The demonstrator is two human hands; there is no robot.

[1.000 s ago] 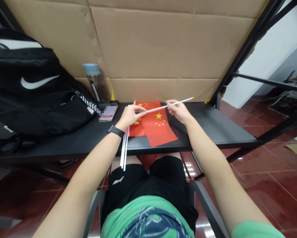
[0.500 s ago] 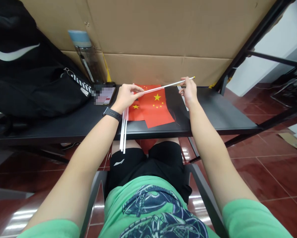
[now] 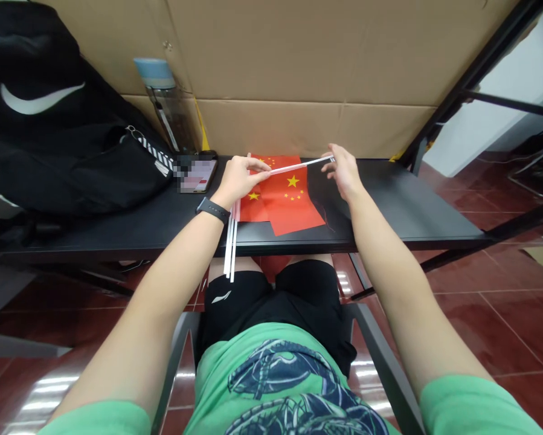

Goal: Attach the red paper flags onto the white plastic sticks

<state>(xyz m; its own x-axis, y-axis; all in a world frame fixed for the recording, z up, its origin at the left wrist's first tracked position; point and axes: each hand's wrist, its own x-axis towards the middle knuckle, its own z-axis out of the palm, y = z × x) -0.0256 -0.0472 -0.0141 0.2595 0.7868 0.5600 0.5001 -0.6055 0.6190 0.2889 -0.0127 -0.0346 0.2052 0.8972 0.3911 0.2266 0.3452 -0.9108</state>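
Observation:
My left hand, with a dark wristband, pinches the edge of a small red flag with yellow stars, where a thin white stick runs along its upper side. My right hand is at the stick's right end, fingers curled around it; the tip is hidden there. Another red flag lies partly under the first, on the black table. Several white sticks with flag edges hang over the table's front edge below my left wrist.
A phone lies on the black table left of the flags. Behind it stands a clear bottle with a blue lid. A large black backpack fills the left side. Cardboard lines the back.
My right hand has shifted slightly left and down. The stick's yellow tip, seen beyond the fingers before, no longer shows, and less bare stick is visible. My left hand keeps its pinch.

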